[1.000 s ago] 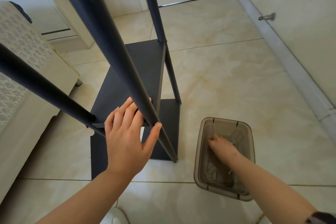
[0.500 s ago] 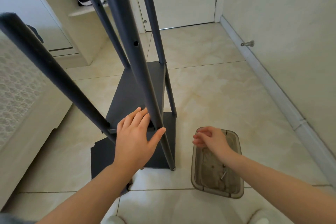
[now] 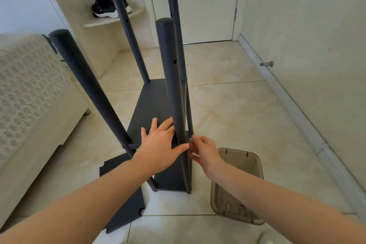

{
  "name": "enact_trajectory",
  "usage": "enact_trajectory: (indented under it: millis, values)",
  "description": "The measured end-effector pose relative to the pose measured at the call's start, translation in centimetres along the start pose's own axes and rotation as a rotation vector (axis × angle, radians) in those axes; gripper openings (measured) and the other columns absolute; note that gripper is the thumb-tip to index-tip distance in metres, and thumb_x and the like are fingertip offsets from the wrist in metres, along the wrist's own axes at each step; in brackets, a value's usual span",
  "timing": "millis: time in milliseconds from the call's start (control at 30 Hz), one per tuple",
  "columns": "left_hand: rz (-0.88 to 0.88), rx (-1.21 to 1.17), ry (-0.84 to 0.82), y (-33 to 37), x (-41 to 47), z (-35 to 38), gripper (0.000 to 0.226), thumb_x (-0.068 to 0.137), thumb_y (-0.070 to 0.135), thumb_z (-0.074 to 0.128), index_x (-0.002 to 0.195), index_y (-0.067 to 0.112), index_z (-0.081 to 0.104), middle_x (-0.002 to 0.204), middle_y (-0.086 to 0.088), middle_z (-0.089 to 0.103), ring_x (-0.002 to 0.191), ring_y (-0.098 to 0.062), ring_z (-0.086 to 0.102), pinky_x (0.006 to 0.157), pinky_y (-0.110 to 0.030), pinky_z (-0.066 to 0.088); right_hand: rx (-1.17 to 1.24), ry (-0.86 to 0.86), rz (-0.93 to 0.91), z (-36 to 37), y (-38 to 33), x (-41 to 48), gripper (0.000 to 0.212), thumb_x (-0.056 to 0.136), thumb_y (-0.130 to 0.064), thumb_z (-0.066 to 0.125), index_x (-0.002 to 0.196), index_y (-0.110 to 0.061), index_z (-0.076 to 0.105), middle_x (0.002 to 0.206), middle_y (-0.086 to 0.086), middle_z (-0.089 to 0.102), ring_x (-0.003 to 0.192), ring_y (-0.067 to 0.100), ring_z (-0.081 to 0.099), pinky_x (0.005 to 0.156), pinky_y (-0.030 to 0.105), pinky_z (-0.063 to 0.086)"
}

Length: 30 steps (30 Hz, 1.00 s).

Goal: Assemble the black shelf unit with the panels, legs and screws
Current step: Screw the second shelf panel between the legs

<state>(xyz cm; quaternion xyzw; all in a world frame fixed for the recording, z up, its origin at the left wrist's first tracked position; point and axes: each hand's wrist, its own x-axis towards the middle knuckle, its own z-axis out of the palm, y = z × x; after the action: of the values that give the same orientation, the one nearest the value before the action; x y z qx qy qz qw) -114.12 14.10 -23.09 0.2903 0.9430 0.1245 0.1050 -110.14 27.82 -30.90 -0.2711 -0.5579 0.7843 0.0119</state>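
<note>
The black shelf unit stands on the tiled floor with several dark legs rising from it. My left hand (image 3: 160,145) rests on the middle shelf panel (image 3: 150,105), fingers spread, thumb against the near right leg (image 3: 172,77). My right hand (image 3: 202,149) pinches a small dark screw (image 3: 191,139) at the right side of that leg, level with the panel's edge. A loose black panel (image 3: 118,172) lies flat on the floor under my left forearm.
A smoky clear plastic bin (image 3: 255,166) with several screws in it sits on the floor right of the shelf. A cream sofa (image 3: 29,95) stands at left. A door stop (image 3: 267,64) juts from the right wall. Black shoes (image 3: 103,7) sit on a corner shelf.
My right hand has come out of the bin and moved up left to the near right leg, with a screw between its fingers. My left hand stayed on the panel. The view tilted up.
</note>
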Motion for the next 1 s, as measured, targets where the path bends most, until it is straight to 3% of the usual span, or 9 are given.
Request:
enact_trajectory:
  millis: [167, 267, 367, 433, 533, 700, 833, 967, 1000]
  values:
    - [-0.015, -0.042, -0.044, 0.1, 0.6, -1.0, 0.06, 0.098, 0.048, 0.054, 0.152, 0.035, 0.033, 0.16, 0.016, 0.026, 0.153, -0.036, -0.003, 0.117, -0.066, 0.0, -0.274, -0.023, -0.097, 2.1, 0.6, 0.5, 0.021, 0.103, -0.023, 0.043, 0.099, -0.008, 0.056, 0.077, 0.002, 0.062, 0.066, 0.006, 0.062, 0.064, 0.021, 0.05]
    - [-0.052, -0.091, -0.047, -0.9, 1.1, -2.2, 0.052, 0.097, 0.044, 0.057, 0.146, 0.032, 0.044, 0.154, 0.013, 0.037, 0.153, -0.036, -0.001, 0.117, -0.066, 0.002, -0.318, -0.105, -0.165, 3.3, -0.2, 0.9, 0.033, 0.104, -0.023, 0.039, 0.081, -0.01, 0.06, 0.075, 0.007, 0.068, 0.073, 0.021, 0.064, 0.078, 0.034, 0.054]
    - [-0.093, -0.182, -0.004, -2.3, 1.7, -3.3, 0.044, 0.096, 0.043, 0.06, 0.137, 0.028, 0.054, 0.137, 0.008, 0.058, 0.153, -0.035, 0.004, 0.119, -0.066, 0.006, -0.378, -0.187, -0.214, 4.5, -1.5, 1.9, 0.047, 0.105, -0.021, 0.034, 0.069, -0.009, 0.062, 0.062, 0.006, 0.065, 0.062, 0.016, 0.06, 0.069, 0.028, 0.049]
    - [-0.102, -0.251, 0.035, -3.4, 2.1, -3.7, 0.043, 0.094, 0.044, 0.062, 0.134, 0.026, 0.056, 0.117, 0.005, 0.07, 0.152, -0.034, 0.012, 0.118, -0.066, 0.013, -0.442, -0.197, -0.205, 5.3, -2.2, 2.9, 0.048, 0.106, -0.022, 0.032, 0.071, -0.007, 0.061, 0.061, 0.004, 0.065, 0.059, 0.012, 0.059, 0.068, 0.023, 0.046]
    - [-0.109, -0.31, 0.098, -5.3, 2.7, -3.8, 0.048, 0.09, 0.048, 0.066, 0.134, 0.029, 0.056, 0.092, 0.022, 0.066, 0.139, -0.03, 0.04, 0.114, -0.062, 0.031, -0.523, -0.22, -0.145, 6.3, -3.0, 4.3, 0.045, 0.107, -0.029, 0.031, 0.092, -0.001, 0.063, 0.064, 0.004, 0.068, 0.062, 0.012, 0.061, 0.073, 0.028, 0.048]
    - [-0.156, -0.401, 0.161, -7.9, 2.9, -4.4, 0.065, 0.089, 0.047, 0.069, 0.147, 0.035, 0.044, 0.138, 0.006, 0.059, 0.125, -0.015, 0.05, 0.11, -0.038, 0.041, -0.555, -0.279, -0.068, 8.5, -4.0, 5.4, 0.042, 0.106, -0.033, 0.034, 0.11, 0.0, 0.059, 0.066, 0.002, 0.068, 0.063, 0.012, 0.063, 0.075, 0.029, 0.05]
    - [-0.159, -0.514, 0.175, -9.8, 2.1, -4.6, 0.065, 0.091, 0.038, 0.068, 0.15, 0.031, 0.04, 0.149, 0.009, 0.049, 0.107, -0.003, 0.053, 0.097, -0.022, 0.045, -0.642, -0.314, -0.069, 10.5, -4.5, 5.7, 0.037, 0.105, -0.037, 0.037, 0.109, -0.008, 0.06, 0.07, -0.001, 0.068, 0.063, 0.009, 0.063, 0.07, 0.024, 0.046]
    - [-0.23, -0.633, 0.24, -11.6, 1.5, -4.1, 0.066, 0.091, 0.035, 0.068, 0.151, 0.032, 0.039, 0.156, 0.016, 0.037, 0.085, 0.005, 0.055, 0.061, 0.001, 0.042, -0.612, -0.293, -0.076, 11.9, -4.5, 6.0, 0.036, 0.105, -0.035, 0.038, 0.106, -0.011, 0.064, 0.075, -0.003, 0.07, 0.07, 0.006, 0.065, 0.071, 0.02, 0.044]
    - [-0.249, -0.667, 0.25, -12.0, 1.3, -3.9, 0.065, 0.092, 0.033, 0.067, 0.15, 0.032, 0.039, 0.157, 0.016, 0.036, 0.086, 0.004, 0.057, 0.061, 0.003, 0.04, -0.604, -0.283, -0.073, 12.2, -4.4, 5.9, 0.036, 0.105, -0.035, 0.038, 0.104, -0.011, 0.065, 0.077, -0.003, 0.071, 0.073, 0.006, 0.065, 0.071, 0.019, 0.042]
